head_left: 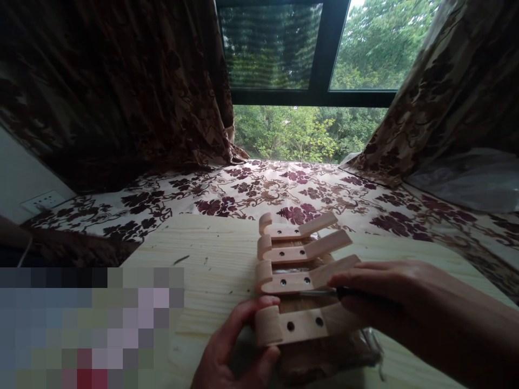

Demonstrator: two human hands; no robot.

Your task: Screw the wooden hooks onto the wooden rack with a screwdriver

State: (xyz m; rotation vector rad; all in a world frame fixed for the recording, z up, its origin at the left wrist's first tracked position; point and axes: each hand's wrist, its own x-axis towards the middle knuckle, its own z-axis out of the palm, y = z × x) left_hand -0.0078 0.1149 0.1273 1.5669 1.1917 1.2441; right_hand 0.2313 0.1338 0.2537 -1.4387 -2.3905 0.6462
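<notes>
A wooden hook rack lies in front of me, its pale hooks set in a row across a brown backing board (320,359) with clear plastic about it. My left hand (233,343) pinches the curled end of the nearest wooden hook (304,326), thumb on the near side and fingers on the far side. Two dark holes or screw heads show in that hook. In my right hand (399,289) is a screwdriver (320,293) with a dark handle. Its metal shaft points left, between the nearest hook and the wooden hook (294,282) behind it. The tip is hard to make out.
Under the rack is a pale wooden board (194,270) with dark specks. It rests on a flowered cloth (259,189) reaching to the window (275,48). Patterned curtains (162,81) hang on both sides. A wall socket (44,201) is at left; a pixelated patch covers the lower left.
</notes>
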